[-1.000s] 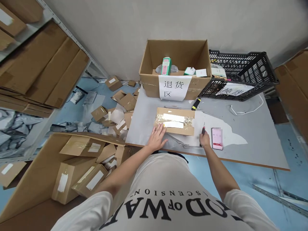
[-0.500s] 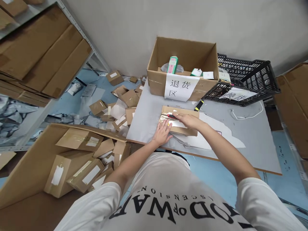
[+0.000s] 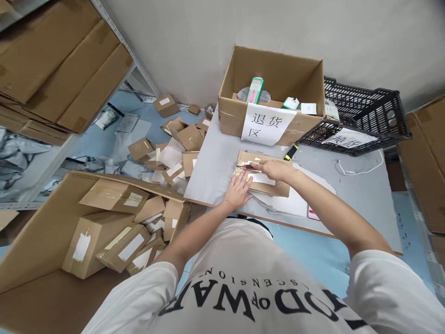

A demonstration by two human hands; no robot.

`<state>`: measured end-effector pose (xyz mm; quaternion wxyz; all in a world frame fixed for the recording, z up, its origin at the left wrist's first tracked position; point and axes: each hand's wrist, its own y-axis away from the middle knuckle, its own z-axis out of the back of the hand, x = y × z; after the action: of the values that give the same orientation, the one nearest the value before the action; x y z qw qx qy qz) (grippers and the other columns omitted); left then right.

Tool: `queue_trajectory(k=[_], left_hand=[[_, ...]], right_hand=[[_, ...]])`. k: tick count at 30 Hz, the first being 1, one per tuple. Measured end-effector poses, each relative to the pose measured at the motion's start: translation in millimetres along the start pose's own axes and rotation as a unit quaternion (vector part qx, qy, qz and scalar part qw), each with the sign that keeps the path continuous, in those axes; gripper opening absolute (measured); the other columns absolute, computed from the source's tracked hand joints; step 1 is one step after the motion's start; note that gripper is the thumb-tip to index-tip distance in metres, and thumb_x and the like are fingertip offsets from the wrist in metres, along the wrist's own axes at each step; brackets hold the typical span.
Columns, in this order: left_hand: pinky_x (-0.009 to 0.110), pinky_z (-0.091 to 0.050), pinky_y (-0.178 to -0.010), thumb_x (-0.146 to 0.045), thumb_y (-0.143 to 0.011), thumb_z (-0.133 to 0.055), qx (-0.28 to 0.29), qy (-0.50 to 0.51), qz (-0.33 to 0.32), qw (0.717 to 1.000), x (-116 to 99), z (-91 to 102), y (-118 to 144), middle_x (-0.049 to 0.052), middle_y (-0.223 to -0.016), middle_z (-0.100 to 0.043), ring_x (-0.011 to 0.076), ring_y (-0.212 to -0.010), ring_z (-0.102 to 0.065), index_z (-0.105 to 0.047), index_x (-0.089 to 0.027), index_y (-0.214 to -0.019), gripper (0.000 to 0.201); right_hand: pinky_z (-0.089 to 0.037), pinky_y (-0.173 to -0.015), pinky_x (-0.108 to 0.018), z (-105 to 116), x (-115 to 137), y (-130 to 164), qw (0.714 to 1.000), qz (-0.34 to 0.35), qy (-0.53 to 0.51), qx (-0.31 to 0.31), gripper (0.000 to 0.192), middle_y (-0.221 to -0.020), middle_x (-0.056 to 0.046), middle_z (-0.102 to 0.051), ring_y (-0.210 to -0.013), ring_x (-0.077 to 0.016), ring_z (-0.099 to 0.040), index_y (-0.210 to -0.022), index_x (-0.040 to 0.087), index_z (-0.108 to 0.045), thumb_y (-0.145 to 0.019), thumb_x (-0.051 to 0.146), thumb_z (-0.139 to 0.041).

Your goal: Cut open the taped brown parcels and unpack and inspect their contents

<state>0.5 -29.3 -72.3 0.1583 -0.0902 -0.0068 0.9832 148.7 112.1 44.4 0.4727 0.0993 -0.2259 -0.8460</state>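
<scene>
Head view: left hand (image 3: 239,191) lies flat, fingers spread, on the taped parcel's (image 3: 269,185) near edge. Right hand (image 3: 274,170) is closed around a red-handled cutter (image 3: 248,166) — its tip on the tape.

a plain pale grey wall (image 3: 208,41) is seen behind a grey counter (image 3: 215,171); a light blue floor (image 3: 100,148) is littered beside a metal shelf rack (image 3: 114,32).
</scene>
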Motion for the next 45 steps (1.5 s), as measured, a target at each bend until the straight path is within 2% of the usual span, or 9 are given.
queue_trajectory(k=[5,9,16,20,24,29,33,37,45], left_hand=[[0.050,-0.011,-0.113,-0.054,-0.085,-0.044,0.005,0.003,-0.004,1.000,0,0.0,0,0.017,-0.155,-0.012,0.0307,-0.143,-0.006,-0.020,-0.014,-0.147,0.077],[0.050,-0.010,-0.113,-0.055,-0.085,-0.044,0.006,0.002,-0.001,1.000,1,-0.4,-2,0.017,-0.154,-0.012,0.0312,-0.143,-0.007,-0.020,-0.013,-0.147,0.079],[0.051,-0.010,-0.113,-0.057,-0.084,-0.044,0.009,0.001,-0.003,1.000,1,-0.3,-4,0.018,-0.154,-0.013,0.0322,-0.143,-0.008,-0.020,-0.012,-0.147,0.082],[0.051,-0.010,-0.113,-0.060,-0.083,-0.043,0.009,0.003,-0.002,1.000,1,0.4,-2,0.017,-0.155,-0.012,0.0324,-0.143,-0.007,-0.019,-0.013,-0.147,0.083],[0.050,-0.011,-0.112,-0.059,-0.083,-0.043,0.017,0.003,-0.002,1.000,1,1.7,-1,0.017,-0.155,-0.012,0.0321,-0.143,-0.006,-0.019,-0.013,-0.147,0.082],[0.050,-0.011,-0.112,-0.059,-0.082,-0.045,0.033,0.002,0.006,0.999,0,2.8,-3,0.017,-0.154,-0.012,0.0319,-0.143,-0.007,-0.020,-0.013,-0.147,0.084],[0.051,-0.010,-0.112,-0.061,-0.081,-0.045,0.044,0.004,0.017,0.999,-1,3.7,-6,0.017,-0.154,-0.014,0.0322,-0.143,-0.007,-0.020,-0.013,-0.147,0.085],[0.051,-0.010,-0.112,-0.061,-0.081,-0.046,0.044,0.003,0.020,0.999,-1,4.5,-7,0.018,-0.154,-0.016,0.0322,-0.143,-0.008,-0.021,-0.013,-0.147,0.086],[0.050,-0.011,-0.112,-0.060,-0.082,-0.045,0.047,-0.011,0.019,0.999,-2,6.9,-7,0.018,-0.153,-0.018,0.0318,-0.142,-0.010,-0.022,-0.013,-0.147,0.083]], right_hand=[[-0.040,-0.066,-0.025,25,9,-4,0.999,0.015,0.008,0.031,0.064,-0.112,-0.012,-0.065,-0.089,-0.0203,-0.065,-0.142,0.024,-0.036,-0.082,0.003,-0.043],[-0.041,-0.066,-0.027,34,15,-11,0.999,0.000,0.027,0.046,0.057,-0.112,-0.014,-0.064,-0.091,-0.0229,-0.065,-0.141,0.022,-0.039,-0.086,0.007,-0.041],[-0.041,-0.067,-0.027,14,1,6,0.996,-0.009,0.054,0.069,0.060,-0.106,-0.015,-0.065,-0.090,-0.0242,-0.065,-0.140,0.022,-0.038,-0.083,0.009,-0.048],[-0.042,-0.069,-0.028,7,-9,22,0.994,-0.005,0.068,0.080,0.073,-0.110,-0.014,-0.063,-0.090,-0.0244,-0.065,-0.144,0.023,-0.031,-0.078,0.014,-0.058],[-0.041,-0.067,-0.028,8,-16,28,0.994,-0.016,0.062,0.086,0.074,-0.110,-0.014,-0.064,-0.092,-0.0255,-0.064,-0.145,0.025,-0.029,-0.078,0.013,-0.057],[-0.041,-0.065,-0.028,7,-29,40,0.995,-0.017,0.043,0.089,0.061,-0.110,-0.013,-0.064,-0.093,-0.0243,-0.063,-0.141,0.027,-0.038,-0.083,0.011,-0.046],[-0.041,-0.065,-0.029,-5,-47,63,0.991,-0.048,0.049,0.112,0.062,-0.109,-0.011,-0.066,-0.089,-0.0234,-0.064,-0.138,0.030,-0.042,-0.081,0.007,-0.043],[-0.041,-0.066,-0.032,-28,-71,100,0.988,-0.104,0.042,0.109,0.068,-0.105,-0.010,-0.067,-0.081,-0.0231,-0.065,-0.139,0.036,-0.039,-0.079,0.004,-0.042],[-0.040,-0.060,-0.030,-67,-93,146,0.989,-0.140,0.012,0.040,0.073,-0.104,-0.008,-0.067,-0.073,-0.0202,-0.064,-0.139,0.038,-0.039,-0.075,0.003,-0.041]])
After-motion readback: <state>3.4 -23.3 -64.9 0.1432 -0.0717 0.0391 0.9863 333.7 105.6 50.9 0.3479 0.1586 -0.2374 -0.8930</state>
